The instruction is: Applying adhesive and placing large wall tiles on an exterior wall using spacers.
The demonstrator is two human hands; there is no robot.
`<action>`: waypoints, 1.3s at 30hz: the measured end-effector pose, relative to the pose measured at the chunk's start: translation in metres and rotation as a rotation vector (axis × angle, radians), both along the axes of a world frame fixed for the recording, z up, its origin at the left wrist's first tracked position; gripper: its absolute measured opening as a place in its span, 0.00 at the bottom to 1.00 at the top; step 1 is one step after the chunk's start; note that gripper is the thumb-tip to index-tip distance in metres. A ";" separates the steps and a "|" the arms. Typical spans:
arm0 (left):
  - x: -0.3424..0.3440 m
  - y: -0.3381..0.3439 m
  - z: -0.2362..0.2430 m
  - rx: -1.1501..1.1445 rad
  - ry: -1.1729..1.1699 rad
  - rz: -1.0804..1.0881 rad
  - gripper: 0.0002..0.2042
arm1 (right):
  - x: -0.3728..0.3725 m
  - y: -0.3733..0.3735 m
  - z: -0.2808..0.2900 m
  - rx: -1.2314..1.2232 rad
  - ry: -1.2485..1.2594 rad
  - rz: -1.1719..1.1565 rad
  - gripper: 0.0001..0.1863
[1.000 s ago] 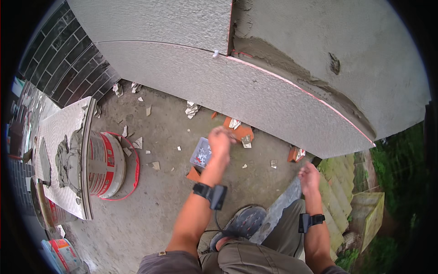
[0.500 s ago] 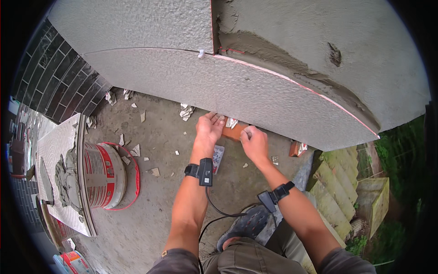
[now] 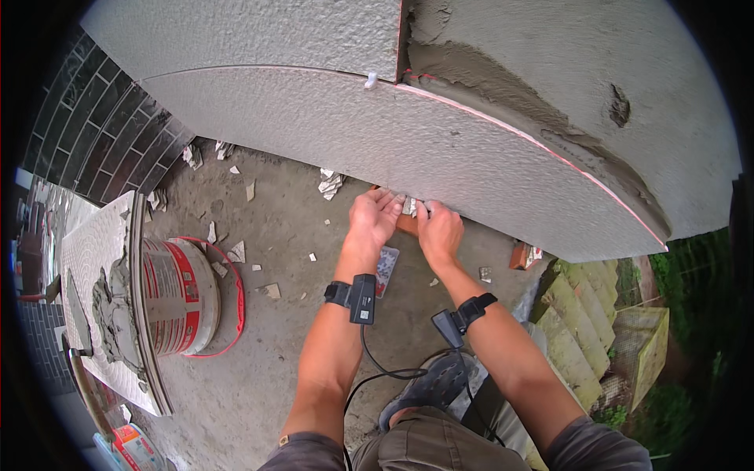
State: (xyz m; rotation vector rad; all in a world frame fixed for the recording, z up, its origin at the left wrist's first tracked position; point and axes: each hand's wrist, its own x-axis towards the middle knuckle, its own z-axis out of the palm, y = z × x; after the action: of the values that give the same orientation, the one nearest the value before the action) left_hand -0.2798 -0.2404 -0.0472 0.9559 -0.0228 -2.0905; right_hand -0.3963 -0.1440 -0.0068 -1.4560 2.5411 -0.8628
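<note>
In the head view, my left hand [image 3: 375, 217] is at the bottom edge of a rough grey wall tile [image 3: 314, 118]. Its fingers stretch toward a small stack of broken tile chips [image 3: 409, 206] on an orange brick [image 3: 408, 225]. On the other side of the stack is my right hand [image 3: 440, 234]. Its fingers are curled and pinched close against the chips; what lies between the fingertips is hidden. Under my left wrist, a small clear box [image 3: 386, 271] of spacer-like bits lies on the concrete floor. Both wrists wear black strapped devices joined to a cable.
A white and red bucket [image 3: 177, 302] stands at left, a mortar-covered tile [image 3: 102, 306] leaning over it. Tile shards [image 3: 331, 184] are scattered on the floor. A second brick [image 3: 521, 255] supports the tile at right, near a drop to a mossy roof [image 3: 573, 330].
The view has shifted slightly. My right hand has come up against the chips on the brick, closer to my left hand, whose fingers are now straighter toward the stack.
</note>
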 end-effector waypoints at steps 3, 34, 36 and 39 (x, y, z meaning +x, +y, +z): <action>0.000 -0.001 0.000 0.011 0.014 -0.004 0.17 | -0.002 -0.001 -0.010 -0.084 0.053 0.020 0.17; -0.002 0.006 0.054 0.161 0.035 0.014 0.16 | -0.026 -0.002 -0.025 -0.222 0.469 0.333 0.14; -0.002 0.005 0.051 0.164 0.025 0.017 0.16 | -0.026 -0.003 -0.024 -0.220 0.474 0.335 0.15; -0.002 0.002 0.044 0.153 0.029 0.007 0.17 | -0.026 -0.004 -0.023 -0.228 0.473 0.331 0.15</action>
State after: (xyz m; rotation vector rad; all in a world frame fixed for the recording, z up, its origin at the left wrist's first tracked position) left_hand -0.2819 -0.2383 -0.0031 1.0140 0.1578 -2.1234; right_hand -0.4222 -0.1483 -0.0303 -2.3127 2.4278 -0.8554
